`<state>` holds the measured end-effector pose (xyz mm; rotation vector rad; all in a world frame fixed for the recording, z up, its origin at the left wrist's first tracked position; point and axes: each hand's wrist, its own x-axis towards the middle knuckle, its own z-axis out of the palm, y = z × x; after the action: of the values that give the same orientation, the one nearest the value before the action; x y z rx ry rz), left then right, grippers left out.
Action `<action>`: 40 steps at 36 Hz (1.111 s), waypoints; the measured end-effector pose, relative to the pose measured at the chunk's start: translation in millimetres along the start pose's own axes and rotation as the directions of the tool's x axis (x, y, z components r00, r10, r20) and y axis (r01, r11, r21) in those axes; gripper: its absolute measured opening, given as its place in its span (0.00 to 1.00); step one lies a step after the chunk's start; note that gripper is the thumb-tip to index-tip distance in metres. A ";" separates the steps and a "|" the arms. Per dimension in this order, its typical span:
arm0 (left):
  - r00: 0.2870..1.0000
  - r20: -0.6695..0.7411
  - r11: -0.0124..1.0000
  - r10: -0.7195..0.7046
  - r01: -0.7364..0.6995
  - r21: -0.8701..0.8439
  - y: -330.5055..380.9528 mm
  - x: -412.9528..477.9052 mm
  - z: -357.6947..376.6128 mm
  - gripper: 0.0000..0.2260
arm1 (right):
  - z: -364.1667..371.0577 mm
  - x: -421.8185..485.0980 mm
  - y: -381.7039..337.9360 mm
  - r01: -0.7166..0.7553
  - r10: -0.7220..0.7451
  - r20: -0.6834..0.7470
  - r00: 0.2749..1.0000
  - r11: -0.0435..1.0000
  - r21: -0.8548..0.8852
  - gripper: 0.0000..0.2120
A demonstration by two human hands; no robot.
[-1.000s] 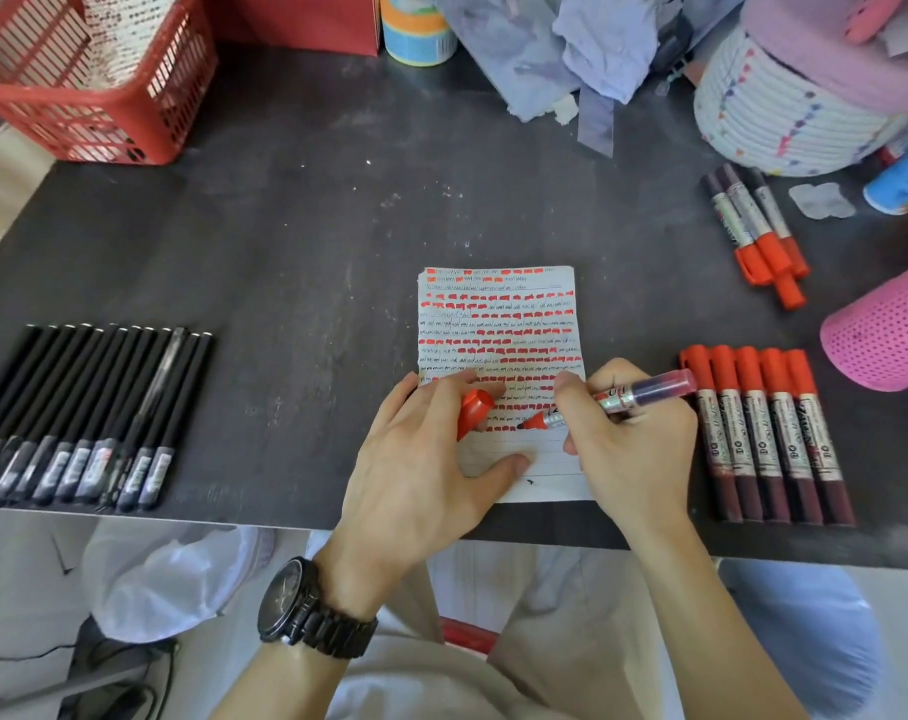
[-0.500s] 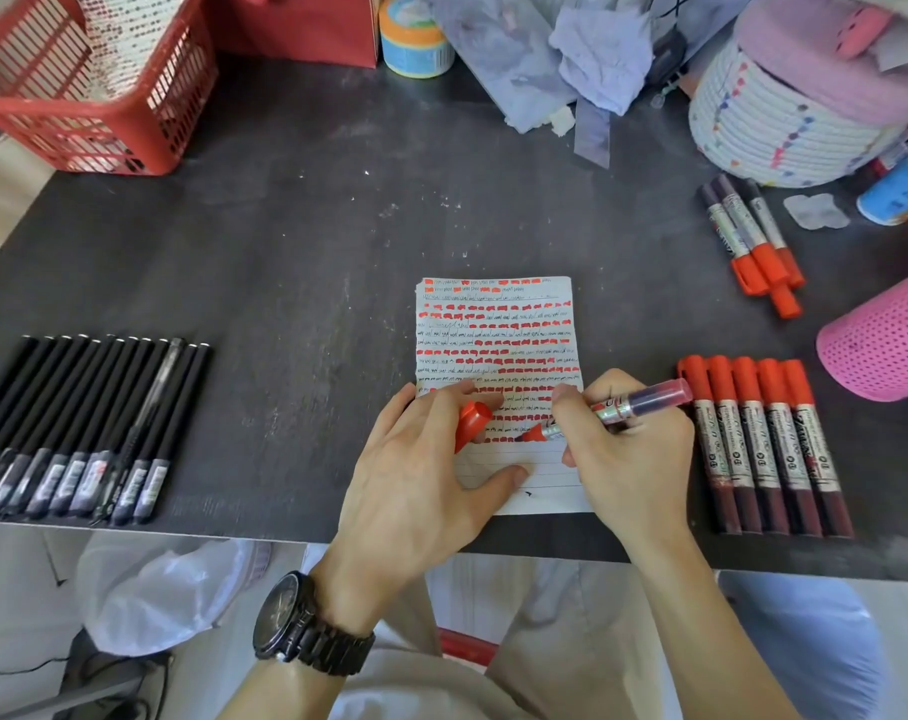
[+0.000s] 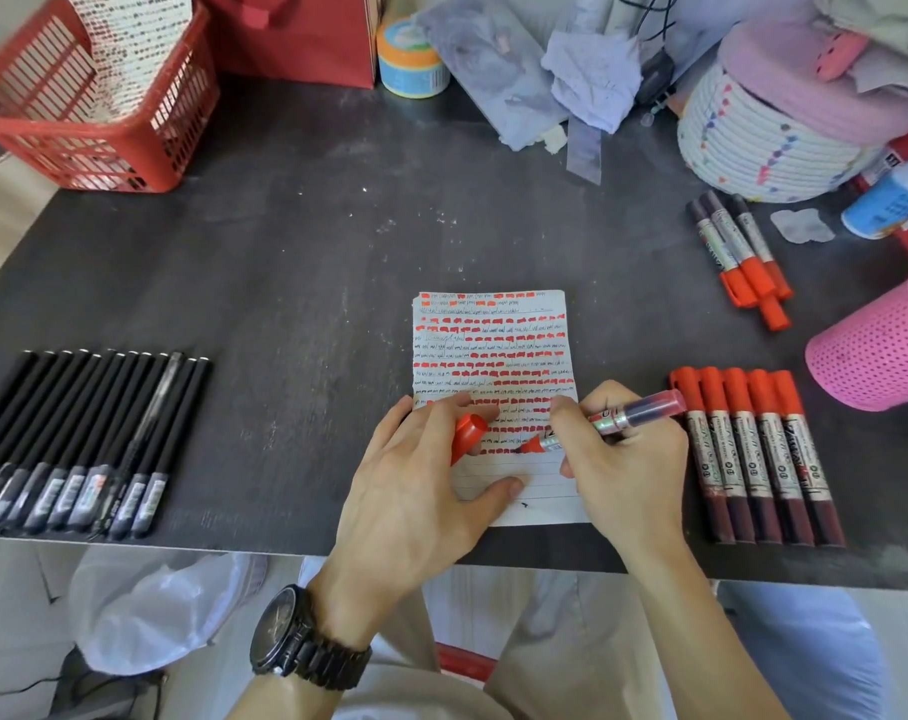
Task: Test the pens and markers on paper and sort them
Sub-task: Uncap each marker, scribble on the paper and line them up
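In the lower middle of the frame, the right hand [image 3: 628, 470] grips an uncapped marker [image 3: 615, 419], its fingers curled round the barrel. The red tip touches the paper [image 3: 493, 345] at the end of the lowest row of red marks, and the barrel slants up to the right. The sheet lies at the near edge of the dark table [image 3: 285, 262]. Most of it is filled with rows of red blocks and thin dark scribbles, and only the bottom few lines are blank.

The left hand [image 3: 415, 491] lies on the lower left part of the paper, thumb pressed flat on the blank lines. Its fingers pinch the red cap [image 3: 467, 436], which pokes out just left of the marker tip. A black watch [image 3: 306, 636] sits on that wrist.

At the right of the frame, just beside the right hand, five capped markers [image 3: 758, 459] lie side by side in a neat row, red caps pointing away from the person. Further up on the right, three more markers [image 3: 743, 257] lie bunched together, red caps toward the person. A pink mesh cup [image 3: 878, 350] lies at the right edge between the two groups.

At the left of the frame, well apart from the paper, a row of black pens [image 3: 77, 444] lies packed side by side. A red basket [image 3: 103, 122] stands in the upper left corner.
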<state>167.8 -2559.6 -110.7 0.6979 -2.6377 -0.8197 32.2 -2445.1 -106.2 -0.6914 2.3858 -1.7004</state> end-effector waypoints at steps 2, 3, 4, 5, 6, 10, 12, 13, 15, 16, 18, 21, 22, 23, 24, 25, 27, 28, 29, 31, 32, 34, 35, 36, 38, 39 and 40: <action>1.000 -0.001 1.000 0.000 0.000 -0.007 0.3 0.1 -0.7 0.28 | -0.7 0.5 0.3 -0.020 0.022 -0.032 0.999 0.999 0.045 0.15; 1.000 -0.001 1.000 0.002 -0.002 -0.014 0.5 0.1 -1.0 0.27 | -1.8 0.8 0.7 -0.037 0.042 -0.056 0.998 0.995 0.089 0.15; 1.000 -0.002 1.000 0.003 -0.003 -0.021 0.8 0.2 -1.2 0.27 | -3.1 1.2 0.8 -0.051 0.062 -0.077 0.995 0.990 0.133 0.16; 1.000 0.000 1.000 0.002 -0.002 -0.028 1.1 0.1 -1.4 0.27 | -4.3 1.6 0.8 -0.060 0.077 -0.092 0.993 0.984 0.169 0.16; 1.000 0.003 0.999 -0.001 0.001 -0.034 1.3 0.1 -1.8 0.27 | -5.2 1.7 0.4 -0.067 0.089 -0.101 0.991 0.977 0.201 0.16; 1.000 0.016 0.999 -0.007 0.007 -0.036 0.7 -0.9 -2.0 0.26 | -5.7 0.3 -1.2 -0.099 0.133 -0.110 0.985 0.956 0.275 0.17; 1.000 0.015 0.999 -0.007 0.008 -0.038 1.4 -1.9 -1.9 0.25 | -6.4 -0.8 -1.7 -0.110 0.149 -0.113 0.982 0.949 0.295 0.18; 1.000 0.006 0.999 -0.006 0.007 -0.049 2.1 -2.3 -2.0 0.24 | -6.9 -1.1 -1.8 -0.108 0.149 -0.114 0.982 0.948 0.300 0.18; 1.000 -0.024 0.996 -0.014 0.012 -0.091 3.4 -3.2 -2.3 0.22 | -7.9 -1.0 -2.5 -0.088 0.127 -0.110 0.986 0.947 0.308 0.17; 0.999 -0.035 0.993 -0.020 0.016 -0.113 3.3 -3.7 -2.5 0.22 | -8.5 -1.3 -3.3 -0.073 0.111 -0.100 0.989 0.944 0.321 0.16; 0.999 -0.046 0.989 -0.024 0.017 -0.149 1.1 -4.5 -3.1 0.21 | -10.2 -2.2 -4.8 -0.056 0.085 -0.058 0.995 0.922 0.383 0.14; 0.999 -0.026 0.967 -0.048 0.040 -0.253 -2.0 -4.8 -6.2 0.20 | -15.5 -3.8 -4.2 -0.072 0.063 0.034 0.997 0.861 0.503 0.11; 0.998 -0.017 0.952 -0.063 0.056 -0.300 -2.3 -4.4 -7.5 0.19 | -17.5 -4.4 -3.3 -0.071 0.048 0.057 0.997 0.846 0.528 0.11; 0.997 -0.011 0.935 -0.081 0.072 -0.346 -2.4 -4.5 -8.4 0.19 | -18.9 -5.0 -2.4 -0.070 0.037 0.071 0.997 0.834 0.547 0.11; 0.995 -0.012 0.916 -0.098 0.086 -0.393 -2.2 -4.8 -9.1 0.18 | -19.5 -6.0 -1.5 -0.072 0.033 0.078 0.996 0.824 0.562 0.10; 0.993 -0.022 0.896 -0.115 0.094 -0.434 -2.0 -5.0 -9.8 0.17 | -19.4 -7.2 -0.5 -0.078 0.036 0.084 0.996 0.815 0.574 0.09; 0.988 -0.048 0.873 -0.145 0.105 -0.477 -2.1 -5.3 -10.4 0.16 | -17.5 -9.9 2.1 -0.095 0.057 0.083 0.995 0.810 0.579 0.06; 0.986 -0.056 0.870 -0.160 0.113 -0.480 -2.3 -5.2 -10.2 0.16 | -16.7 -11.1 3.6 -0.101 0.071 0.075 0.995 0.813 0.573 0.06; 0.983 -0.063 0.869 -0.175 0.124 -0.479 -2.7 -5.1 -9.8 0.16 | -16.3 -11.7 4.8 -0.105 0.082 0.067 0.994 0.816 0.568 0.06; 0.976 -0.079 0.877 -0.203 0.145 -0.457 -3.4 -3.9 -8.7 0.14 | -16.6 -11.3 6.0 -0.109 0.092 0.058 0.994 0.809 0.577 0.06; 0.974 -0.093 0.891 -0.207 0.148 -0.430 -3.5 -3.1 -8.2 0.13 | -17.0 -10.6 6.4 -0.106 0.090 0.056 0.994 0.804 0.585 0.07; 0.974 -0.119 0.914 -0.193 0.134 -0.383 -3.0 -2.5 -7.4 0.14 | -17.8 -9.3 6.6 -0.095 0.079 0.054 0.995 0.794 0.600 0.06; 0.974 -0.122 0.917 -0.191 0.133 -0.376 -3.4 -2.4 -6.5 0.15 | -18.3 -9.1 6.9 -0.092 0.073 0.056 0.996 0.792 0.603 0.06; 0.972 -0.118 0.913 -0.202 0.143 -0.381 -3.5 -2.3 -5.7 0.14 | -18.7 -9.2 7.2 -0.090 0.066 0.062 0.996 0.793 0.603 0.07; 0.965 -0.104 0.889 -0.241 0.177 -0.422 -4.1 -2.3 -4.1 0.13 | -19.4 -10.0 6.9 -0.084 0.048 0.075 0.996 0.789 0.609 0.07; 0.963 -0.105 0.883 -0.247 0.179 -0.435 -5.0 -2.6 -3.1 0.13 | -19.9 -10.5 6.7 -0.080 0.038 0.080 0.996 0.784 0.615 0.07; 0.964 -0.112 0.886 -0.239 0.169 -0.431 -5.9 -2.9 -2.4 0.11 | -20.1 -10.7 6.3 -0.076 0.029 0.086 0.996 0.781 0.620 0.06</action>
<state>173.4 -2563.4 -112.7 0.8856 -2.1600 -1.2796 32.6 -2421.5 -106.5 -0.5430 1.5922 -2.2089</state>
